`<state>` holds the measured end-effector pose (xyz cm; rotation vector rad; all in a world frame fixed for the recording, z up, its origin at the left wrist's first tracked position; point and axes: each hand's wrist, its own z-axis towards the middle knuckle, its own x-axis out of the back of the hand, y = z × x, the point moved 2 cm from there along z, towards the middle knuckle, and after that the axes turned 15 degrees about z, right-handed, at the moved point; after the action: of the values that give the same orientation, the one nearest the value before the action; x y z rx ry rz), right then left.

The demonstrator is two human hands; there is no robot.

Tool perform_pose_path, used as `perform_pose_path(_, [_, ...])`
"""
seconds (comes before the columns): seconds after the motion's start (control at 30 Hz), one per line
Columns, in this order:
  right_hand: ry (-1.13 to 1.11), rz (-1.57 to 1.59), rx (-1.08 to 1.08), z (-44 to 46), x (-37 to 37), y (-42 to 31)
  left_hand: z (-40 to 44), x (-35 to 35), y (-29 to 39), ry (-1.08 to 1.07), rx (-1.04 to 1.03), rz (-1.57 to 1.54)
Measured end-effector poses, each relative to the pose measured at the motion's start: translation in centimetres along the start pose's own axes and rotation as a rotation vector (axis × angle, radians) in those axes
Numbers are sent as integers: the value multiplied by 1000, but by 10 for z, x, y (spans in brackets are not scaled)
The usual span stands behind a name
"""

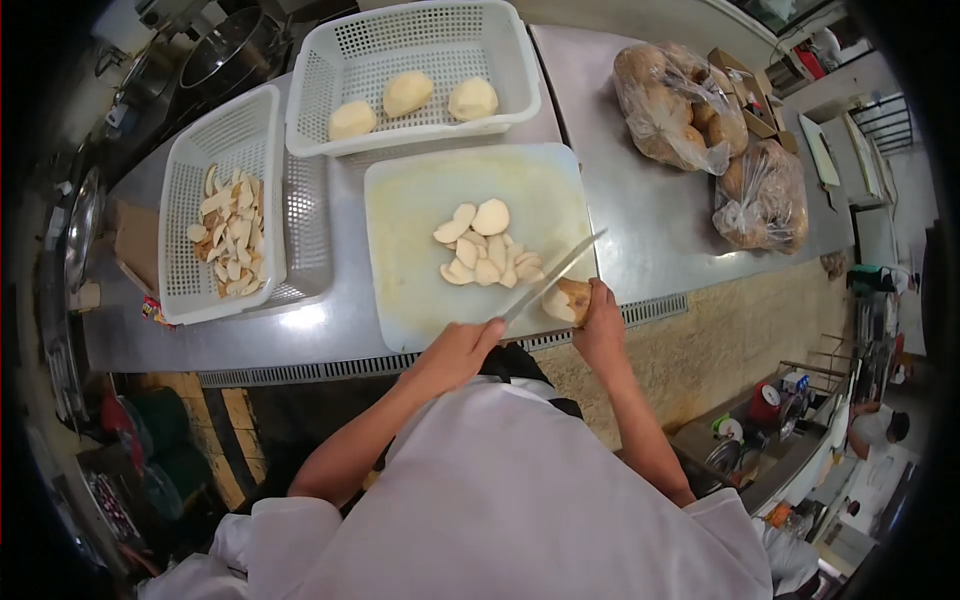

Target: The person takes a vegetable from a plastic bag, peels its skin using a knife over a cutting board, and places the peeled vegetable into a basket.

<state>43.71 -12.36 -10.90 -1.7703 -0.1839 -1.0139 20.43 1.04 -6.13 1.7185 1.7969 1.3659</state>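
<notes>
My left hand [465, 350] is closed around the handle of a kitchen knife [560, 270], its blade slanting up and to the right. The blade lies against a partly peeled potato [567, 302], which shows brown skin and a pale cut face. Fingers of my right hand [602, 325] grip that potato from its right side, over the near right edge of the white cutting board [410, 230]. Pale cut pieces [487, 250] lie heaped mid-board, just beyond the blade.
Behind the board, a white basket [415, 45] holds 3 peeled potatoes [408, 93]. Another basket [272, 190] at left contains peelings [238, 235]. Two clear bags of unpeeled potatoes [680, 105] [762, 195] rest on the steel table [620, 215] at right. A person [878, 430] is at far right.
</notes>
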Motion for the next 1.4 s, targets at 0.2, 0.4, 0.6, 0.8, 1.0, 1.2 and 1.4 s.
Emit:
perform_pose_path(0.2, [6,-55,-27,-3,-9,1,-61,15,17,-27,-26,339])
perform_pose_path(0.4, [34,17,-36,-8,-6,-9,33,-7,11,-33,41,149])
perform_pose_path(0.6, [79,36,24,-14,-1,-5,-13,-14,-14,62,-137,148])
perform_pose_path(0.8, [94,75,50,-16,-1,-1,30,-9,9,-206,229,-101])
perform_pose_path(1.0, [107,86,75,-25,-2,9,-7,-1,11,-157,115,-75])
perform_pose_path(1.2, [112,54,161,-26,-2,12,47,-31,-9,-173,145,-163])
perform_pose_path(1.4, [143,141,133,-34,-6,29,18,-16,0,-175,144,-174])
